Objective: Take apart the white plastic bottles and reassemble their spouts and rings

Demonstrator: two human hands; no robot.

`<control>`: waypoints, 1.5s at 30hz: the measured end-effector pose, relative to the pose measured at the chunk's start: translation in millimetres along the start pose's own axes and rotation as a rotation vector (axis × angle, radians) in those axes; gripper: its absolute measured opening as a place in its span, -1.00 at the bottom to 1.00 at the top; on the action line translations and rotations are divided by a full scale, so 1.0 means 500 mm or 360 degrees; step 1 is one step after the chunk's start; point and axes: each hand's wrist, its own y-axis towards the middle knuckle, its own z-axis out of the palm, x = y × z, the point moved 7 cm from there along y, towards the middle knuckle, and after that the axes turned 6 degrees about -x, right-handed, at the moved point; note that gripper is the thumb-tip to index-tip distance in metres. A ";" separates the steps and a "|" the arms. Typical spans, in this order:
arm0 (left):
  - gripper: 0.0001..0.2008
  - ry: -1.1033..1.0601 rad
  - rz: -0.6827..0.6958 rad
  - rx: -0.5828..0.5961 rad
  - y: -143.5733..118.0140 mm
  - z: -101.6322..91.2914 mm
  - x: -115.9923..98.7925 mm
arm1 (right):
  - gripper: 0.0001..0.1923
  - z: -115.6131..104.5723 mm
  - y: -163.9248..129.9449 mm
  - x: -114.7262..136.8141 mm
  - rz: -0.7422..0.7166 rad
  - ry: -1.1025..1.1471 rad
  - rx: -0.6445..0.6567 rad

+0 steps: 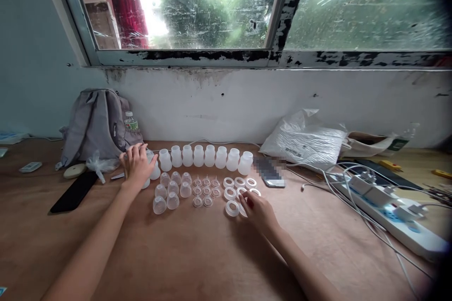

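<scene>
My left hand (137, 164) is at the left end of a curved row of frosted plastic baby bottles (198, 155). Its fingers are bent and apart, partly covering the end bottles; whether it touches one is hidden. Over a group of white screw rings (232, 208), my right hand (260, 212) has thumb and fingertips pinched together at one ring, which they partly hide. Between the hands, clear domed caps (173, 200) stand in short rows, rim down. Beside them lie several clear silicone nipples (197, 191) with their tips up.
Behind the left hand stand a grey backpack (95, 124) and a plastic bag (102, 164), with a black phone (75, 192) nearer. At right are another phone (273, 176), a silvery parcel (305, 141) and a white power strip (391, 216) with trailing cables.
</scene>
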 end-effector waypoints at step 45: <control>-0.54 -0.1772 -0.0608 0.1566 -0.304 0.004 -0.324 | -0.77 -0.085 -0.048 0.085 -0.0123 0.1062 -0.0267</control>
